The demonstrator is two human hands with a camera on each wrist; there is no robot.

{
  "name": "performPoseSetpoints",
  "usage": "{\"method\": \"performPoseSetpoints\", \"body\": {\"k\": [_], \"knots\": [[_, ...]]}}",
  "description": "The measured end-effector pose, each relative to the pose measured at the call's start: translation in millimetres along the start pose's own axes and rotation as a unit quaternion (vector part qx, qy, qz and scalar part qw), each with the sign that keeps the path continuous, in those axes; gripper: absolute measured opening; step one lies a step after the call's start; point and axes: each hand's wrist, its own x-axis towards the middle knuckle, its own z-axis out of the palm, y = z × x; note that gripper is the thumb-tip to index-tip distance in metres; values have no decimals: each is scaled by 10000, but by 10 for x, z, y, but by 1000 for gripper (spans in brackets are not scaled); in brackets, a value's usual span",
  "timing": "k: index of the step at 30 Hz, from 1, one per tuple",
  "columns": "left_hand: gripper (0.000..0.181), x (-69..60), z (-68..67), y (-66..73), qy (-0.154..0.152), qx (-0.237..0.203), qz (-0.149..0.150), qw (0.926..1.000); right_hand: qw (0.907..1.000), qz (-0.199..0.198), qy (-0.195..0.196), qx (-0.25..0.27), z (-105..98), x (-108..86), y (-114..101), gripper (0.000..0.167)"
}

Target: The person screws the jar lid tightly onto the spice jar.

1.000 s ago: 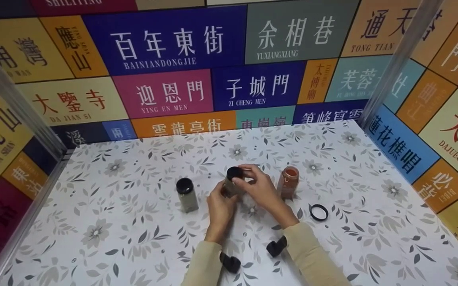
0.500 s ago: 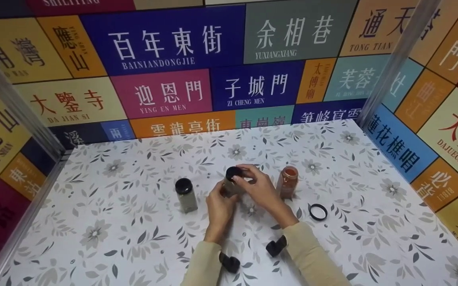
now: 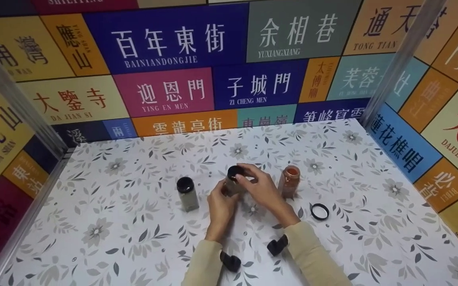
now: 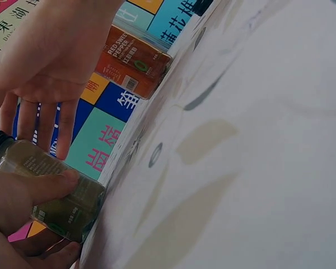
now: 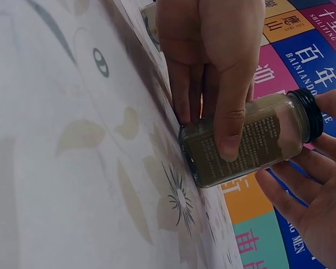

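Observation:
A glass jar of greenish-brown powder [image 5: 246, 140] stands on the table between the hands, its black lid [image 3: 235, 172] on. Low on its body, the left hand [image 3: 221, 204] grips it, thumb across the label in the right wrist view. The right hand [image 3: 261, 188] holds the lid between thumb and fingers. Right of them stands an uncapped jar of red powder [image 3: 290, 182], labelled as red sweet pepper in the left wrist view. A black ring-shaped lid [image 3: 319, 211] lies near it. Another black-lidded jar [image 3: 188, 195] with greenish contents is upright on the left.
The table [image 3: 133, 222] has a white cloth with grey leaves and flowers. Behind it and at both sides rise panels [image 3: 165, 43] of coloured signs, with pale posts at the corners. Each wrist wears a black device.
The head view has shifted slightly. Both hands stay on the same jar in nearly the same pose, and the other jars and loose lid have not moved.

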Motion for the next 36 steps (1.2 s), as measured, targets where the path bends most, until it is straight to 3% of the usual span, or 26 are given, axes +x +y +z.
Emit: {"method": "performPoseSetpoints", "body": {"k": [9,14,22,28,36], "knots": [[41,2,-62,-46,163,66,-7,9998,9999,52,-103,76,78,38,-21,45],[43,28,-13,-12,134,58,-33,9999,9998,148,-159,-41,7,35,-36,49],[45,36,88,29,107,196,56,9997,9996,-268,32,-73,-73,42,30,44],[45,84,121,37,58,124,31,9999,9996,-262,100,-25,-94,87,56,44],[44,60,13,-3,50,213,-130,9997,9998,-113,-98,94,-11,85,42,47]]}}
